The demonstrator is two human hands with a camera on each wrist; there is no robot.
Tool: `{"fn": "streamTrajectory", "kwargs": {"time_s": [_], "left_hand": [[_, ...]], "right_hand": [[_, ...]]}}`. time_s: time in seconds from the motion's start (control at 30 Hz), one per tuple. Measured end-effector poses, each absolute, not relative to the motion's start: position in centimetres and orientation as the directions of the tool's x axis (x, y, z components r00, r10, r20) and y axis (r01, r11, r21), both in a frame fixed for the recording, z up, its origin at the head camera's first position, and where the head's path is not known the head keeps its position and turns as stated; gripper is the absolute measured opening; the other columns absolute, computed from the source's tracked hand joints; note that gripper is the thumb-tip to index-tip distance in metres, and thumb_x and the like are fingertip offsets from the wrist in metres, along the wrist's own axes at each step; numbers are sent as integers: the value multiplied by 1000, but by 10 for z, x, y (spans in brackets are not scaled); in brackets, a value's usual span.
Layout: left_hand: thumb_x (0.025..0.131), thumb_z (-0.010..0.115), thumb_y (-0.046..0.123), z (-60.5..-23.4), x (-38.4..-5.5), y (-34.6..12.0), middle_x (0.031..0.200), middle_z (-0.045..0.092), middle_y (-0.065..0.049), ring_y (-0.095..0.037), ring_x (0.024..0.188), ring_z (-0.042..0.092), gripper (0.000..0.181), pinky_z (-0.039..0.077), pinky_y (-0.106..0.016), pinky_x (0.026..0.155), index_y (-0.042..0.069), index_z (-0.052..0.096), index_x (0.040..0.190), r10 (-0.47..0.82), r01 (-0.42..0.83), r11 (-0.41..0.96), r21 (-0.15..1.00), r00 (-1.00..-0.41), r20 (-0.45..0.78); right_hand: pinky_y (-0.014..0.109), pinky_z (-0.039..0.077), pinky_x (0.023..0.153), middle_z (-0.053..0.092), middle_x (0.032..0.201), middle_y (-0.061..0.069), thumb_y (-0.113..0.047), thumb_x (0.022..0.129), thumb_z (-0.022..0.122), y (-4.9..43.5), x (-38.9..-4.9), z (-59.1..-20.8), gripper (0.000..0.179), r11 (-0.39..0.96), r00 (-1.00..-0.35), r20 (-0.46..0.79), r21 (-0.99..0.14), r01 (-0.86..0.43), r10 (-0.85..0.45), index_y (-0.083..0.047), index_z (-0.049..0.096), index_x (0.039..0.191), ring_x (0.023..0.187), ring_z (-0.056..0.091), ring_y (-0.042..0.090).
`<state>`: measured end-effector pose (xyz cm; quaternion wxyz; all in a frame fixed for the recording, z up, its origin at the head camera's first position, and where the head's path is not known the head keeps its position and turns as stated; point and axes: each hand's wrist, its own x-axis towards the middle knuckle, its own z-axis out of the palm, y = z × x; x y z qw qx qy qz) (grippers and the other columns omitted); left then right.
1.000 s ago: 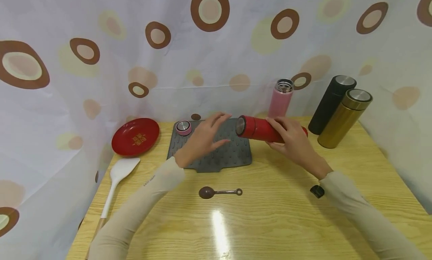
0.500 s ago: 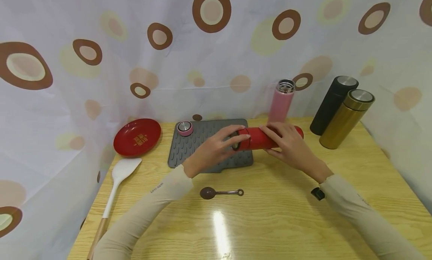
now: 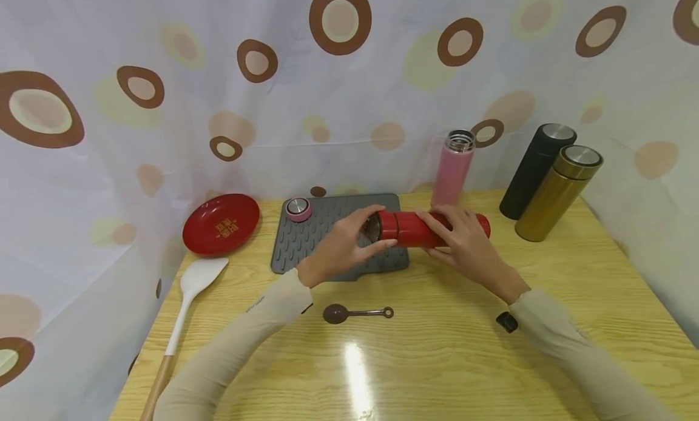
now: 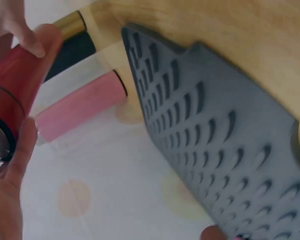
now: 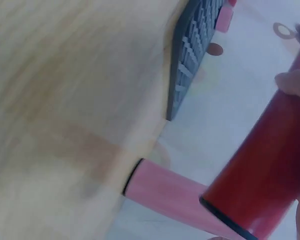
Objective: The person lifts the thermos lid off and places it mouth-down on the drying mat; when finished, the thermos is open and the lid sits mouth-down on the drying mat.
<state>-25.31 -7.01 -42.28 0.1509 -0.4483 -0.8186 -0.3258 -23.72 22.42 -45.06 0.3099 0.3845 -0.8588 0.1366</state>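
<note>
1. Red bottle (image 3: 412, 229): held sideways between both hands, up off the table (image 3: 437, 348), cap (image 3: 388, 225) end over the gray mat (image 3: 295, 251).
2. Left hand (image 3: 343, 245): thumb and fingers pinching the cap.
3. Right hand (image 3: 466, 242): wrapped around the body.
4. Pink bottle (image 3: 454, 172): upright, lidless, behind the red one, near right hand.

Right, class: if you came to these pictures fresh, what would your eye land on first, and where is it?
Probably the red bottle, held sideways near the middle of the head view, with the left hand at its lid end and the right hand round its body. Next might come the red plate with gold marking at the left, then the open pink bottle standing farther back.
</note>
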Motion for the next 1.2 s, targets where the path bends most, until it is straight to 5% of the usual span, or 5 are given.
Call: {"fn": "streamTrajectory", "kwargs": {"time_s": [0.13,0.4,0.57,0.83,1.2], "left_hand": [[96,80,28,-429,-252,-67,105,70,-11,-16,82,67,60,62,-41,75,0,51,141,574,706,413,575,-692,437],[94,80,38,-431,-254,-66,120,69,-10,-23,91,71,71,61,-36,77,6,47,148,572,700,492,518,-708,414],[87,85,45,-433,-256,-68,147,56,-12,-24,106,70,90,61,-35,86,10,38,155,623,800,505,324,-597,506],[85,90,28,-434,-258,-73,154,46,-19,-29,131,59,85,55,-36,103,15,40,152,708,905,424,31,-353,612],[86,87,7,-435,-260,-78,152,48,-16,-31,142,50,75,48,-37,113,22,47,148,754,923,377,-81,-254,606]], "right_hand": [[67,48,93,56,129,28,-13,66,101,224,-238,-450,95,676,-491,647,51,-735,-583,-12,56,150,117,55,47],[67,48,95,57,129,28,-14,68,100,226,-240,-454,89,693,-515,636,44,-720,-575,-8,59,146,117,55,48],[67,48,96,58,128,27,-15,70,99,225,-242,-454,87,695,-530,632,18,-719,-565,-8,58,147,118,55,47],[68,48,97,57,129,27,-15,70,99,226,-243,-456,88,692,-534,637,-2,-722,-556,-8,57,147,118,56,47],[66,47,99,58,129,27,-13,68,100,226,-241,-456,90,677,-517,648,-3,-736,-559,-7,58,147,119,56,46]]}}
